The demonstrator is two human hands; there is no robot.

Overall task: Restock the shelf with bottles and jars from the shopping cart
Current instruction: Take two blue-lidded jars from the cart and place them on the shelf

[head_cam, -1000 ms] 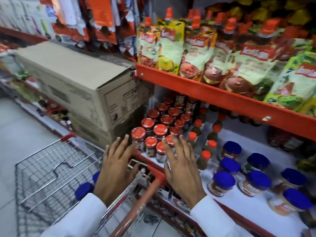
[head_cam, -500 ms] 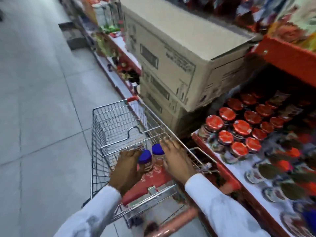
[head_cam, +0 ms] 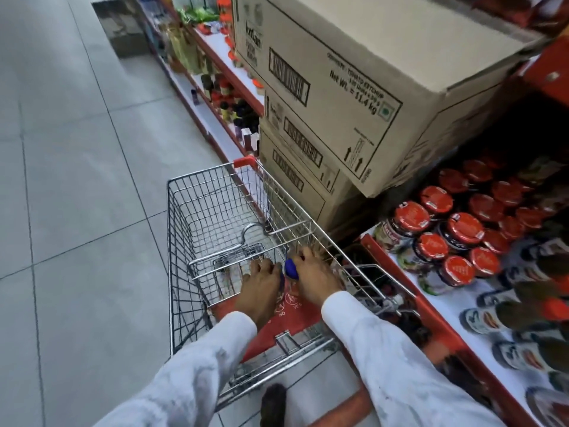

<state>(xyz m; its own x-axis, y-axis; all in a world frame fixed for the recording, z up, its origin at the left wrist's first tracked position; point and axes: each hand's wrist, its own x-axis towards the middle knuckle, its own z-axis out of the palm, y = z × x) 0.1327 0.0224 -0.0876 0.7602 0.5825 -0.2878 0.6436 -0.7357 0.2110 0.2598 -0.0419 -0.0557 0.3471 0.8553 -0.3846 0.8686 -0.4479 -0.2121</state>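
The wire shopping cart (head_cam: 172, 211) stands beside the shelf (head_cam: 462, 303). Both my hands reach down into its near end, above the red seat flap (head_cam: 292, 322). My right hand (head_cam: 314, 278) closes on a jar whose blue lid (head_cam: 291, 268) shows by the thumb. My left hand (head_cam: 260, 285) curls over a second jar, which is almost wholly hidden; only a dark blue sliver shows at its edge. Red-lidded jars (head_cam: 462, 226) fill the shelf's back left. Blurred blue-lidded jars (head_cam: 480, 318) stand nearer on the white shelf board.
Stacked cardboard boxes (head_cam: 338, 72) sit just beyond the cart's right side, against the shelf. More bottles line the lower shelf further along the aisle (head_cam: 221, 97). Grey tiled floor (head_cam: 77, 211) lies left of the cart. A shoe (head_cam: 272, 402) shows under the cart handle.
My view swung from the shelf down to the cart. My hands left the red-lidded jars, dropped into the cart and closed over the two blue-lidded jars.
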